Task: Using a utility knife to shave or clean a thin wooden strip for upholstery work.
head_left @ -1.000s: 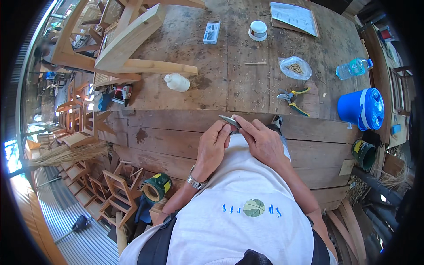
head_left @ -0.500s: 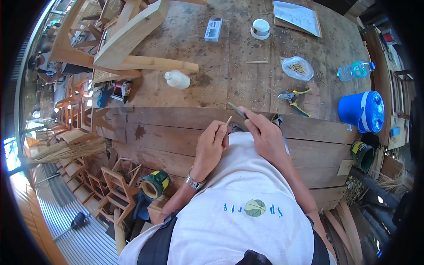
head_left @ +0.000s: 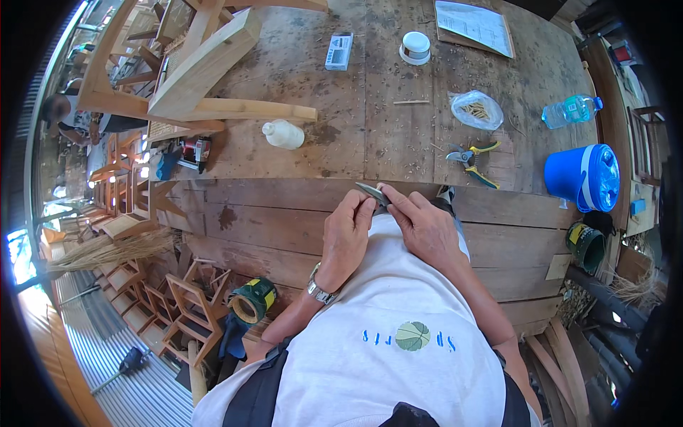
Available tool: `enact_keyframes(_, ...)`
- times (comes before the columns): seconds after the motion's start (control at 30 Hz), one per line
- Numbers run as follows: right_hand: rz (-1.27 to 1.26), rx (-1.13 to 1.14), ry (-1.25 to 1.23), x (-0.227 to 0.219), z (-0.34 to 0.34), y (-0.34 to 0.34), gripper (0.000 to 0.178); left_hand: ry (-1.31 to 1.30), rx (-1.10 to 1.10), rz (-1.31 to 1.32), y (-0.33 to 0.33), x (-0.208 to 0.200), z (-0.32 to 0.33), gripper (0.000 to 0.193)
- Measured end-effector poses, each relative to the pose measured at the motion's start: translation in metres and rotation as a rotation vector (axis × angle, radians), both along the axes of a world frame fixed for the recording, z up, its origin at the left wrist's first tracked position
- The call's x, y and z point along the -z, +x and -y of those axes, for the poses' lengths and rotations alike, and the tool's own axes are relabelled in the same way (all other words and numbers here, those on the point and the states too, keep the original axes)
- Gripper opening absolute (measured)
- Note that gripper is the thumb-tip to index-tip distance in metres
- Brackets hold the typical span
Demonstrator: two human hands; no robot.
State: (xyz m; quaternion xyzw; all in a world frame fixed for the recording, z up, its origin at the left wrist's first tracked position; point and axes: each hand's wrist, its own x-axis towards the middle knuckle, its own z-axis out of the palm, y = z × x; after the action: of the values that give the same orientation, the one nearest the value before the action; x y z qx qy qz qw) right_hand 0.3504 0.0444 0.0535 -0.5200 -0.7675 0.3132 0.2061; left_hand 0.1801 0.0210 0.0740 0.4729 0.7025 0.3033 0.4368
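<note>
Above my lap, just off the table's near edge, my two hands meet. My right hand [head_left: 428, 224] is closed round a small knife, whose grey blade [head_left: 372, 191] points up and left across the fingertips of the other hand. My left hand [head_left: 346, 231], with a watch on its wrist, is pinched shut on a thin wooden stick. That stick is now mostly hidden by the fingers and the blade. Beyond them on the table lie yellow-handled pruning shears [head_left: 471, 164], a clear bag of short wooden pegs [head_left: 477, 110] and a loose thin stick [head_left: 411, 102].
A white bottle [head_left: 284, 134], a white lidded jar [head_left: 415, 48], a small box [head_left: 339, 52] and a clipboard [head_left: 474, 27] stand or lie on the wooden table [head_left: 341, 160]. Wooden chair parts [head_left: 206, 67] fill its left side. A blue bucket [head_left: 569, 176] and water bottle [head_left: 573, 112] stand right.
The knife blade has come down and left onto the left fingertips, covering the stick's tip that showed before. Both hands have moved closer together.
</note>
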Motion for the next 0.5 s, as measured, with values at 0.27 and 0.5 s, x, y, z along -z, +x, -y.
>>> enact_keyframes(0.27, -0.249, 0.323, -0.044, 0.025, -0.021, 0.015, 0.035, 0.121, 0.068, 0.01, -0.005, -0.004, 0.019, 0.013)
enact_keyframes(0.5, -0.068, -0.058, -0.044, 0.001, -0.007, 0.003, 0.041, -0.116, -0.085, 0.256, -0.007, 0.008, 0.001, 0.027)
